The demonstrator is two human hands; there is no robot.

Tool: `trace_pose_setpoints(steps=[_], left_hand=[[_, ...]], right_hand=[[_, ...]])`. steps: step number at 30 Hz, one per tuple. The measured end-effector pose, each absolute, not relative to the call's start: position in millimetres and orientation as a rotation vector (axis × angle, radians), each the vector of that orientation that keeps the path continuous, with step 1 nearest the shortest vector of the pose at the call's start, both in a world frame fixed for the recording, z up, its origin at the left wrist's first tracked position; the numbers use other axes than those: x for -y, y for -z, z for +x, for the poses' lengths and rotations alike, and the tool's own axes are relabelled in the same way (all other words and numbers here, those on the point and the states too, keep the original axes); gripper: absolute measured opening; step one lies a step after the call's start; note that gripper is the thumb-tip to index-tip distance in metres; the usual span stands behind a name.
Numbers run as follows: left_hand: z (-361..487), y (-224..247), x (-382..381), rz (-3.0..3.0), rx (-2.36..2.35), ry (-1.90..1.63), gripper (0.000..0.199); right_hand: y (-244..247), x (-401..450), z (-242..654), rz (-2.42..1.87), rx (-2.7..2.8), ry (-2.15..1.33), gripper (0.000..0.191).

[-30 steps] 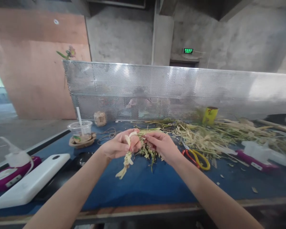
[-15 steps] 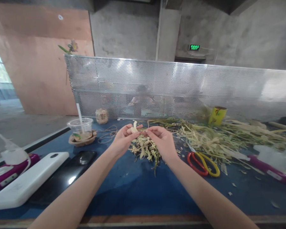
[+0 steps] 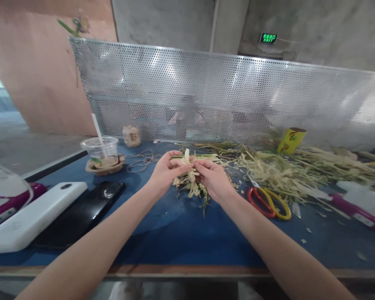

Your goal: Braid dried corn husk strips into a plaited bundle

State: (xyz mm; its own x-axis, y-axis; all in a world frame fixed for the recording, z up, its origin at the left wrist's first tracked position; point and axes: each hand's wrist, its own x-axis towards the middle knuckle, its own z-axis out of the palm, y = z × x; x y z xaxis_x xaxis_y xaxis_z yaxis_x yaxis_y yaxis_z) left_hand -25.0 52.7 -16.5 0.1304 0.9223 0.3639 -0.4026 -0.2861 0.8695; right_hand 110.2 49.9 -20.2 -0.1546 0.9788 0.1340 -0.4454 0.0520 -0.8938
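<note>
A pale strip of dried plant fibre (image 3: 186,157) is pinched between the thumb and fingers of my left hand (image 3: 168,168), one end of it standing up. My right hand (image 3: 213,177) meets it from the other side, thumb and fingertips closed at the strip's lower part. Both hands are raised over the table, fingertips almost touching. Below and behind them lies a small heap of dried, curled plant pieces (image 3: 193,187), partly hidden by my fingers. Scissors (image 3: 268,202) with one red and one yellow handle rest to the right of my right hand.
On the left are a plastic cup with a straw (image 3: 101,152), a coil of string (image 3: 143,160), a black phone-like slab (image 3: 81,214) and a white one (image 3: 40,216). Dried leaves (image 3: 275,175) and a yellow tube (image 3: 291,141) fill the right. A perforated metal screen (image 3: 206,91) closes the back.
My hands have come closer together, and the right fingers have moved in against the strip. The view has tilted downward, with the table's front edge showing more.
</note>
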Motion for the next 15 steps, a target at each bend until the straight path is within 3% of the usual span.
trace_pose_setpoints(steps=[11,15], left_hand=[[-21.3,20.7,-53.3,1.189,-0.734,-1.475,0.044],[-18.7,17.4,-52.0,1.102,-0.809,-1.5,0.044]], right_hand=[[14.1,-42.9,114.7,-0.899,0.912,-1.647,0.018],[20.3,-42.6,112.0,-0.852,1.033,-1.48,0.039]])
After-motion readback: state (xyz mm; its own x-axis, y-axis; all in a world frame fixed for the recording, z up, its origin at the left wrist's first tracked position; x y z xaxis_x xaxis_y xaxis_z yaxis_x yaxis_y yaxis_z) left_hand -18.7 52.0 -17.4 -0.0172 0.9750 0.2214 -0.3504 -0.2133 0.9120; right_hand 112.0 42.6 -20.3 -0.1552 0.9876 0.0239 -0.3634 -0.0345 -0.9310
